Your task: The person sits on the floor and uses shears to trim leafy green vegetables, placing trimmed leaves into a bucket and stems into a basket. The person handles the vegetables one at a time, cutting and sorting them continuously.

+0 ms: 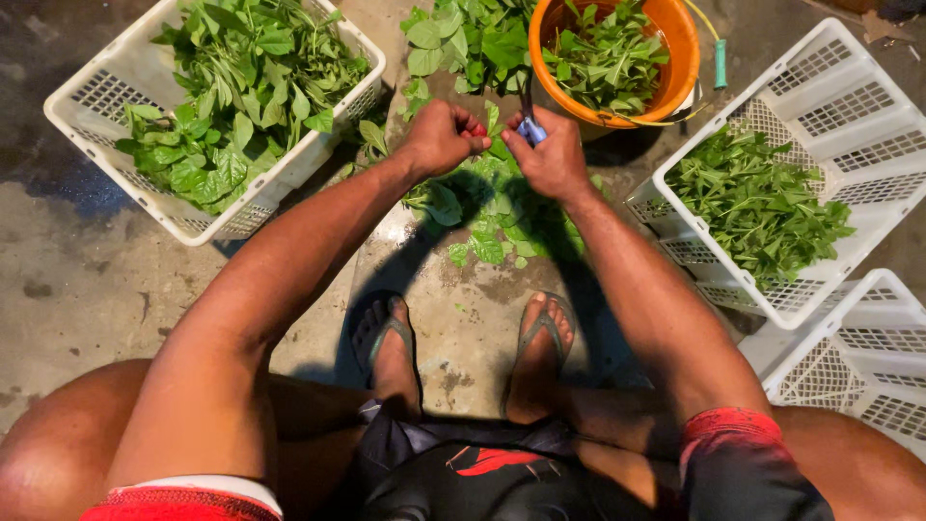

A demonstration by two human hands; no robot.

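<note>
Greens lie in four places around the orange bucket (675,68), taken here as the landmark. The bucket holds a loose fill of leafy sprigs, below its rim. Just below and left of the bucket a heap of leafy stems (487,207) rests on the concrete floor (77,280), in front of the person's sandalled feet. Far left of the bucket, a white crate (96,101) is heaped with broad-leaved stalks. Right of the bucket, a second white crate (849,106) holds a shallower layer of smaller cut leaves, roughly half its floor covered. Lower right of the bucket, a third white crate (868,367) shows no contents in the part visible.

The left hand (439,140) is clenched over a stem at the top of the heap. The right hand (550,159), directly below the bucket, is closed on scissors with a blue handle (531,130), the blades pointing up toward the bucket.

Judgement: sorting is partly done. The full left crate and the floor heap appear unprocessed; the bucket and right crate hold finished portions, with room remaining.
</note>
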